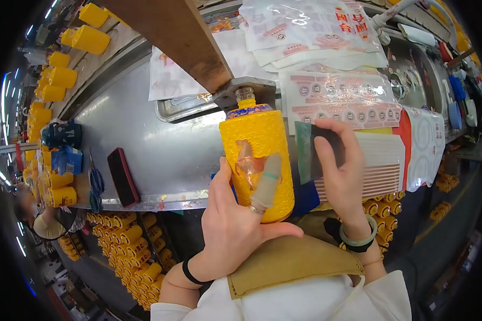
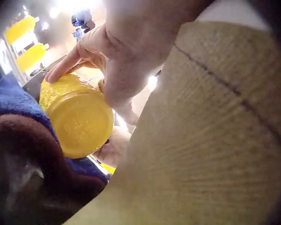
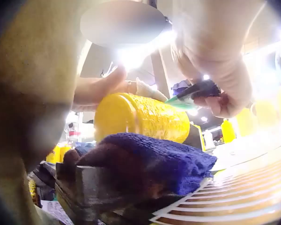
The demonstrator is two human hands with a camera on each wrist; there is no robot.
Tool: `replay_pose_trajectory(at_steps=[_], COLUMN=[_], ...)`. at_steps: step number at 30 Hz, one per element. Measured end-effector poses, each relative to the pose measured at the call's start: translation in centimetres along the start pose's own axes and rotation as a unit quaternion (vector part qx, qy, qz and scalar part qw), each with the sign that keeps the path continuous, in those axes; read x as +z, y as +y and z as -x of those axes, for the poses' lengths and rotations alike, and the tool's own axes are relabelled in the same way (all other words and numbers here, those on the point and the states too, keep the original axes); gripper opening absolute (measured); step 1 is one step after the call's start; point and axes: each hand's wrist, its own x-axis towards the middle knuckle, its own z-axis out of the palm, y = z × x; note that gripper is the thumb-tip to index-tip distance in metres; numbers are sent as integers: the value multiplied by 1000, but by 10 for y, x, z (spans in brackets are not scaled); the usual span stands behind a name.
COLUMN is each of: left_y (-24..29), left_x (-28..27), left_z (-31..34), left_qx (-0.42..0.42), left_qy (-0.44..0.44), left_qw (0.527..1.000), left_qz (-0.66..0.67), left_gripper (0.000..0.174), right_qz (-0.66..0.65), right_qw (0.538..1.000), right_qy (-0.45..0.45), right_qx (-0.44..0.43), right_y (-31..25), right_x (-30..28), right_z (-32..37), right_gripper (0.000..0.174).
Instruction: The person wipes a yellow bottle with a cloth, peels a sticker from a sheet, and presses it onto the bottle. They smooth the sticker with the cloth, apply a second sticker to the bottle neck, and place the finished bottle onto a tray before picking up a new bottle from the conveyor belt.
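A yellow textured bottle (image 1: 276,139) with a blue-patterned shoulder lies on its side, its clear glass neck against a dark metal block (image 1: 254,85). On its face is a reddish, shiny horse-like decal (image 1: 245,155). My left hand (image 1: 227,230) rests on the bottle, its pale-covered finger (image 1: 268,184) laid straight across the decal and the thumb stretched out by the base. To the right of the bottle, my right hand (image 1: 341,184) pinches a scraper with a green blade (image 1: 304,152) and a dark grip. A blue cloth (image 3: 178,164) lies under the bottle.
A wooden post (image 1: 171,43) slants over the metal table (image 1: 123,112). Printed decal sheets (image 1: 343,88) lie at the right. A phone (image 1: 123,176) and scissors (image 1: 95,187) are on the left. Rows of yellow bottles (image 1: 126,241) stand below and along the left.
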Motion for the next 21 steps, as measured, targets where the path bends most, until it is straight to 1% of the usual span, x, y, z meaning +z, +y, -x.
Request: replay_pose_trajectory(at_steps=[1,2,3,4,6,7,9,10,12,13,15,16,18,19,21], left_y=[4,8,12,14,16,18,17,14,4,-1,-11,-12,-12,-12,-9], left_x=[-4,-6,-7,-6,-4,-2,4,8,16,19,22,21,18,17,17], left_z=[-2,-5,-6,-7,-8,-7,-3,0,7,10,14,15,16,16,16], left_qx=[-1,-11,-21,-22,-23,-27,-32,-36,-31,-35,-3,-5,4,2,3], left_qy=[0,-19,-38,-38,-38,-36,21,22,76,76,103,106,85,87,95], left_qw=[1000,1000,998,998,996,996,998,998,996,996,989,988,990,990,991], left_qz=[0,-23,-45,-46,-75,-76,-40,-41,42,43,109,110,108,110,94], left_gripper=[98,94,90,90,85,85,97,97,83,83,84,84,84,84,96], right_qz=[-23,-47,-49,-50,-58,-60,-38,-40,-98,-98,-79,-78,-72,-76,-66], right_qw=[999,998,998,998,994,994,998,998,995,995,996,996,997,997,998], right_qy=[4,8,7,6,-12,-16,-13,-17,-2,-6,-33,-36,-25,-19,-19], right_qx=[21,42,35,35,93,91,43,42,5,7,2,0,24,17,10], right_y=[-5,-9,-10,-11,-13,-13,-15,-17,-21,-23,-26,-25,-22,-21,-21], right_x=[-3,-5,-5,-5,-7,-7,-6,-3,2,3,4,4,0,-1,-3], right_z=[0,-1,-1,1,3,4,4,4,5,6,7,6,5,5,4], right_gripper=[21,22,23,23,24,24,24,24,23,23,23,23,23,25,26])
